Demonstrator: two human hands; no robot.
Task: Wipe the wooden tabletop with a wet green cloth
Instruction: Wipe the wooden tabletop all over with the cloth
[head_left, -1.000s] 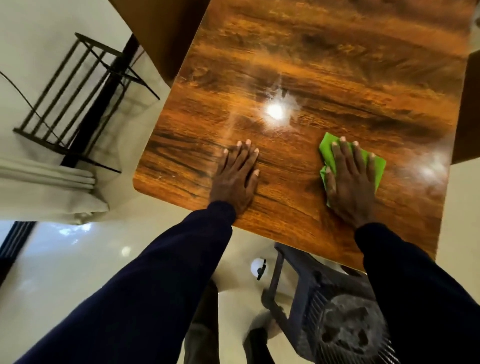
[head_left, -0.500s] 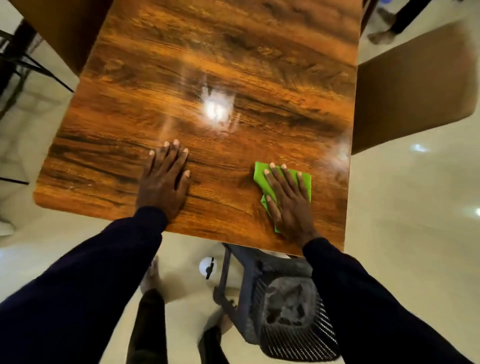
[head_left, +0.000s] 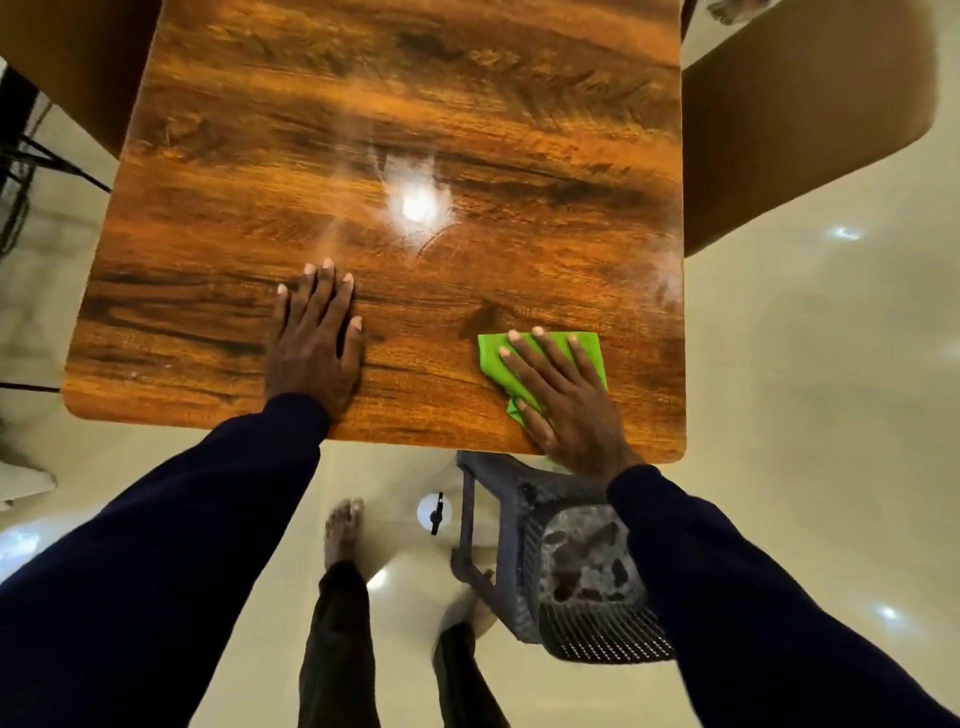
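The glossy wooden tabletop fills the upper middle of the head view, with a bright lamp glare near its centre. A folded green cloth lies near the table's front right corner. My right hand presses flat on the cloth, fingers spread, its heel over the front edge. Only the cloth's far and left parts show around the fingers. My left hand rests flat on bare wood to the left, palm down, holding nothing.
A dark plastic chair stands under the table's front edge, below my right arm. Brown chair backs flank the table on the right and at the upper left. My legs and bare feet stand on the shiny cream floor.
My right hand has slid the green cloth toward the front right corner of the table. The left hand has stayed flat in place. The camera has turned, so the table sits more centred.
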